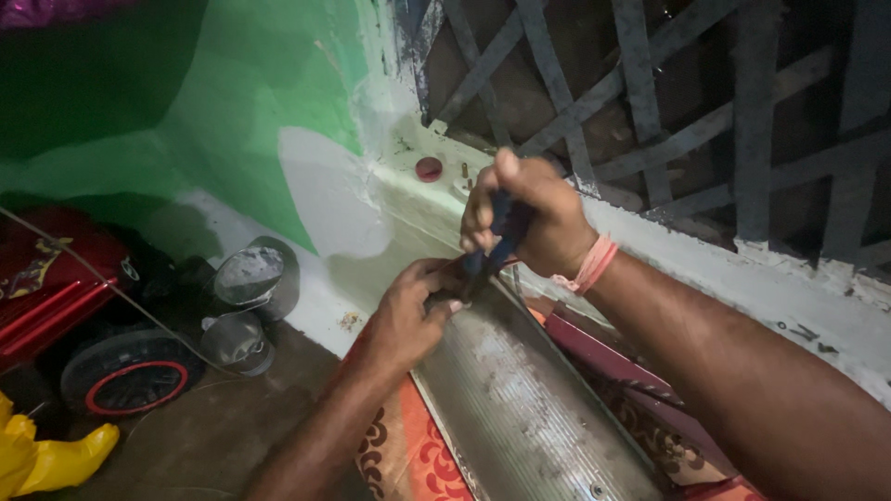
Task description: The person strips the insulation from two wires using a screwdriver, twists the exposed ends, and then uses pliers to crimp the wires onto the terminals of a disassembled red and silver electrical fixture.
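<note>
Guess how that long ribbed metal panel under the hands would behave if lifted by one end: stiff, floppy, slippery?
The ribbed metal panel looks like thin sheet, so probably light, and the ribs likely stiffen it lengthwise. Its dusty, glossy surface may be slippery. The left hand presses on its end while the right hand grips a dark-handled tool.

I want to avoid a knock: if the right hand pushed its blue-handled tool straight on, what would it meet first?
Probably the left hand: the right hand aims the blue-handled tool down-left at it, on the ribbed grey cover. Depth is unclear.
</note>
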